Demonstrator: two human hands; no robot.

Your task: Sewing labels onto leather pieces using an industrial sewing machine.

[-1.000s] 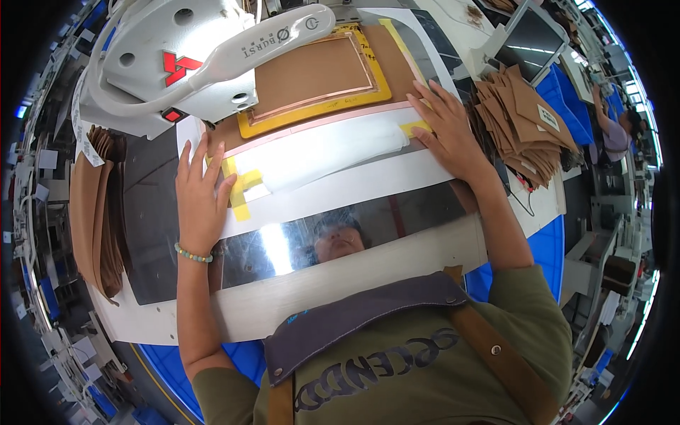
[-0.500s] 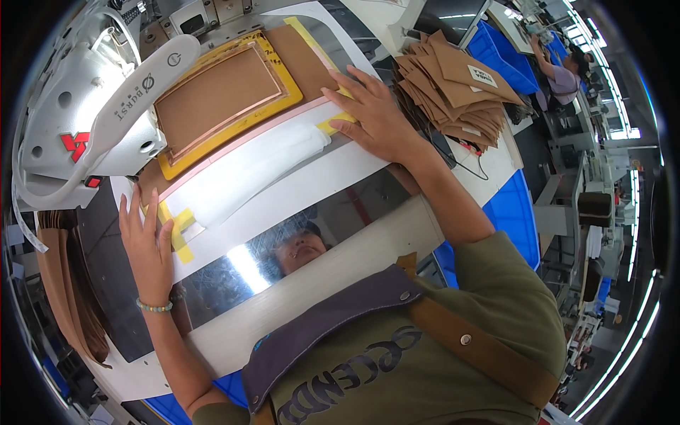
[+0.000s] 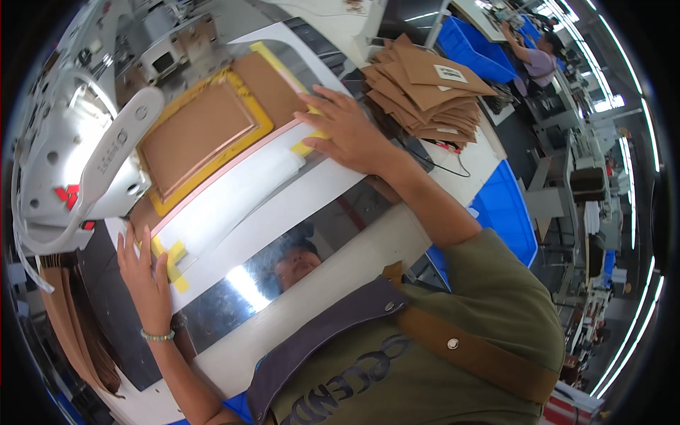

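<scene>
My left hand (image 3: 147, 283), fingers apart, lies on the near left corner of a board holding a brown sheet (image 3: 262, 74), beside yellow tape (image 3: 168, 251). My right hand (image 3: 347, 138) spreads open over the board's right end, touching taped edges. Between them run a pink strip and a folded white sheet (image 3: 227, 191). A yellow frame (image 3: 212, 168) with a brown inner panel lies on the brown sheet, beside a white sewing machine (image 3: 64, 163) with a pale arm over its left edge.
A mirror-like plate (image 3: 354, 212) lies nearer me. Brown pieces are stacked at left (image 3: 78, 326) and right (image 3: 432, 92). Blue bins (image 3: 506, 212) sit to the right, another (image 3: 467, 53) behind. A person (image 3: 538, 64) works at a far-right bench.
The view has turned, so the bench appears tilted, with its right side higher and more of the room at right showing. Both hands remain on the board in much the same places.
</scene>
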